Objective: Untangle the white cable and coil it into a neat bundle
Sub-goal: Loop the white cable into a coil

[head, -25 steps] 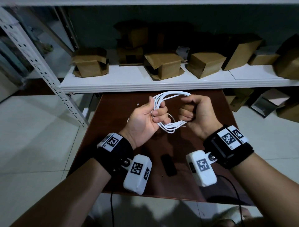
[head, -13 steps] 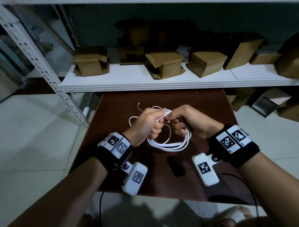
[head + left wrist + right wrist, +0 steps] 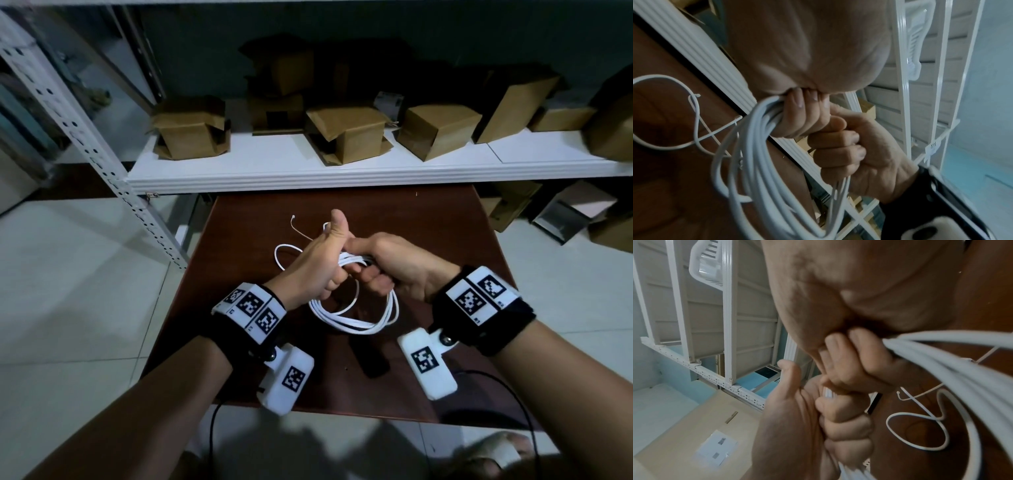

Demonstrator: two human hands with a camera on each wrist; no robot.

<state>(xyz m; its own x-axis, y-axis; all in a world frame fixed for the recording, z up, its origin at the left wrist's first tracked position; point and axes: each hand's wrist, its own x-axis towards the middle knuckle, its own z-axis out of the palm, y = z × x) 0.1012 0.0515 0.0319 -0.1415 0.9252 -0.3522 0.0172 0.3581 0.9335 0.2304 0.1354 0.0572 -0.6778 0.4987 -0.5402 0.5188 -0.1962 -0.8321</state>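
Observation:
The white cable (image 3: 356,318) is gathered into a coil of several loops that hangs below both hands, over the brown table (image 3: 428,226). My left hand (image 3: 325,274) grips the top of the coil with curled fingers (image 3: 797,112), thumb raised. My right hand (image 3: 376,277) is closed on the same bundle right beside it, knuckles touching the left hand. A loose tail of the cable (image 3: 282,255) curls on the table to the left, with a thin white tie (image 3: 297,226) by it. In the right wrist view the strands (image 3: 941,360) run out of my right fingers (image 3: 851,363).
A black flat object (image 3: 371,359) lies on the table near its front edge. Behind the table, a white shelf (image 3: 342,171) carries several cardboard boxes (image 3: 349,133). A perforated metal upright (image 3: 102,164) stands at the left, and tiled floor surrounds the table.
Both hands have dropped toward the table and come together. The coil, held upright between them a second ago, now hangs below them. My left thumb has lifted.

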